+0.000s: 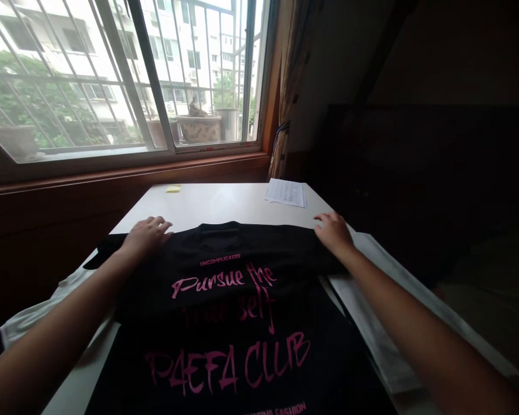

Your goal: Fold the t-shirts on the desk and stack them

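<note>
A black T-shirt (225, 323) with pink lettering is spread out on a white table (225, 202), its neckline towards the far edge. My left hand (149, 233) rests palm down on the shirt's left shoulder, fingers apart and stretched forward. On the opposite shoulder, my right hand (332, 231) touches the fabric near the sleeve, its fingers loosely extended. The lower hem runs out of view at the bottom.
White cloth (383, 334) hangs over the table's right side, and more white cloth (56, 308) lies at the left. Papers (286, 192) and a yellow sticky note (173, 188) lie at the far end. A barred window (168, 75) and a tied curtain (283, 127) stand beyond.
</note>
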`<state>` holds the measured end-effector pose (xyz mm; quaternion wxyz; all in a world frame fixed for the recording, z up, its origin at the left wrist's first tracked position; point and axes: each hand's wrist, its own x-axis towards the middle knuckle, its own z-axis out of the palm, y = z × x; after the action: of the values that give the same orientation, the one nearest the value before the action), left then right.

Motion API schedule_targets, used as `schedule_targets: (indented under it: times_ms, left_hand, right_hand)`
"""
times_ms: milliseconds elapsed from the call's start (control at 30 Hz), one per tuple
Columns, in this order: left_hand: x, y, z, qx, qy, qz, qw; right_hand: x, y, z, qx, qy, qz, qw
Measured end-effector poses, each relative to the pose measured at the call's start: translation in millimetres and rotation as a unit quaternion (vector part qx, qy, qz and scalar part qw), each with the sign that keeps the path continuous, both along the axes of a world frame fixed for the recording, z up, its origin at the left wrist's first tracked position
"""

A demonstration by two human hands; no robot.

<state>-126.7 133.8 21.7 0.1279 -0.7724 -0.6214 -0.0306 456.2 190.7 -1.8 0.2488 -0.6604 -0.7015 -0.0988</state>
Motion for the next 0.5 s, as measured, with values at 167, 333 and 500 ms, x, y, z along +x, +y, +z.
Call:
schedule_targets:
  times_ms: [167, 333, 500]
  left_hand:
    - [68.0, 14.7, -55.2, -0.084, -0.041, -0.039, 0.995]
    - [90.2, 25.1, -82.5, -0.109, -0.089, 0.027, 0.990]
    - [78.8, 37.2, -80.8, -0.123, -0.098, 0.018, 0.987]
  right_hand:
    - [-113.6, -10.6, -24.5, -0.079, -0.007, 0.180, 0.980]
    - [-199.9, -10.5, -49.9, -0.211, -0.031, 0.241, 0.947]
    - [-207.9, 9.8, -59.4, -0.245, -0.040, 0.228, 0.942]
